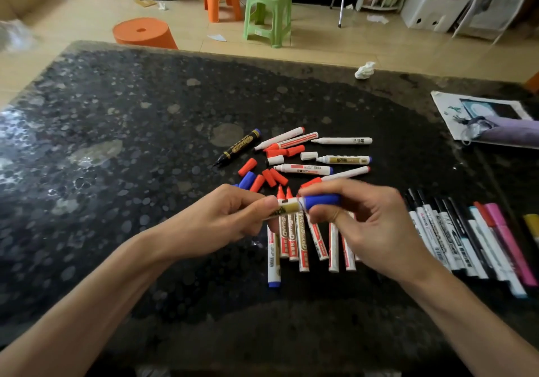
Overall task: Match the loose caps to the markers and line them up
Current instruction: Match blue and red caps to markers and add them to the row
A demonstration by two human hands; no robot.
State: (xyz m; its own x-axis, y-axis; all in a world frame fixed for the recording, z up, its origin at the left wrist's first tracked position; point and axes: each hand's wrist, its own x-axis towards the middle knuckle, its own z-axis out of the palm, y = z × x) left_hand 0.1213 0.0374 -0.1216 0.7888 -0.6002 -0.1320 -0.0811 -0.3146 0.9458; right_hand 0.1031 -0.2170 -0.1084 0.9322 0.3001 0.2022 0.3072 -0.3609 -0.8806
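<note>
My left hand [233, 216] grips a white marker with a gold label [287, 209], held level above the table. My right hand [364, 219] pinches a blue cap [322, 201] that sits at the marker's tip. Beneath my hands lies a row of capped red and blue markers [303, 248]. Behind them is a loose pile: several uncapped markers [303, 169], red caps [269, 177], a blue cap [247, 180], white caps [308, 155] and a black marker [237, 150]. A second row of black, white and pink markers [466, 239] lies to the right.
The dark speckled table [131, 149] carries a crumpled white tissue [364, 70] near its far edge and a printed bag with a purple pouch [495, 123] at the right. Orange stools [143, 34] and a green stool [268, 9] stand on the floor beyond.
</note>
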